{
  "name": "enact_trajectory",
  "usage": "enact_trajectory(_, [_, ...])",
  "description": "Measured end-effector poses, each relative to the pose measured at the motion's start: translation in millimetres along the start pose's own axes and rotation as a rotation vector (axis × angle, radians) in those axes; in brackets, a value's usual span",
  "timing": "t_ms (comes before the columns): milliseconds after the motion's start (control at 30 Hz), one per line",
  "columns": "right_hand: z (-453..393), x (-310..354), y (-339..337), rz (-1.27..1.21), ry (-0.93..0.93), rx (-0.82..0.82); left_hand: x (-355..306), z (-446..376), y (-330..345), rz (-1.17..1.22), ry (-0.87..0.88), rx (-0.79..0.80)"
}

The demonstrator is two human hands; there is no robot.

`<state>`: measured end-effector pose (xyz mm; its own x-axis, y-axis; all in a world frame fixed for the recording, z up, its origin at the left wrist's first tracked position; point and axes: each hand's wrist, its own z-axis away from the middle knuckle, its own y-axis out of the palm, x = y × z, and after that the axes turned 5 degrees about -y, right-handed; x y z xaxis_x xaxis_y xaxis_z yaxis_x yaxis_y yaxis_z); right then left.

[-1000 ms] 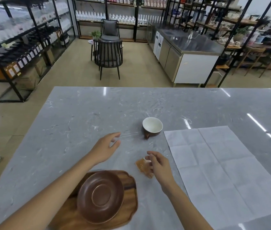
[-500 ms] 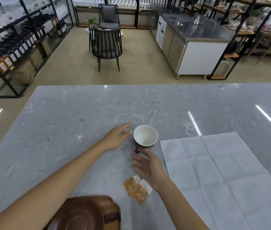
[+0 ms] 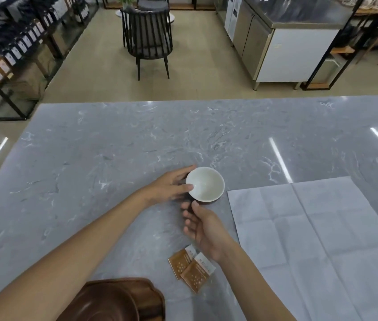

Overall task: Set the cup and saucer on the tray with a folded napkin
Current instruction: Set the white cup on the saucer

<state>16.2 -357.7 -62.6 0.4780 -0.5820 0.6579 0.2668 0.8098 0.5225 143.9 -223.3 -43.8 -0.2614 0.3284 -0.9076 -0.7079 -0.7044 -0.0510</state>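
A cup (image 3: 206, 185), white inside and brown outside, stands on the grey marble table. My left hand (image 3: 169, 187) holds its left side, thumb on the near rim and fingers curled round the far side. My right hand (image 3: 203, 225) is just in front of the cup, fingers loosely curled, thumb and forefinger at its dark handle; whether they pinch it is unclear. The brown saucer (image 3: 104, 306) lies on the wooden tray (image 3: 153, 297) at the bottom edge. The white napkin (image 3: 310, 239) lies unfolded flat to the right.
Two brown sachets (image 3: 191, 267) lie on the table beside my right wrist. Past the table's far edge stand a dark chair (image 3: 147, 35), a steel counter (image 3: 287, 38) and shelving (image 3: 16, 49) on the left.
My left hand moved from beside the cup to wrapping its left side. My right hand left the sachets and came up to the cup's handle. The view tilted down and closer.
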Motion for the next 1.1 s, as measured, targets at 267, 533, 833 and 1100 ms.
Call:
enact_trajectory(267, [9.8,5.1,2.8,0.054,-0.055,-0.006,0.6,11.8,7.5,0.190,0.000,-0.048])
enact_trajectory(533, [34.1,-4.0,7.0,0.104,-0.075,0.063,9.7,45.9,14.9,0.247,0.064,-0.102])
enact_trajectory(833, [77.2,-25.6,21.6,0.113,-0.079,0.147,17.4,105.8,25.2,0.287,0.110,-0.171])
enact_trajectory(1100, [118.1,-47.5,46.0,0.187,-0.059,0.194,32.3,167.3,35.1,0.362,0.156,-0.230])
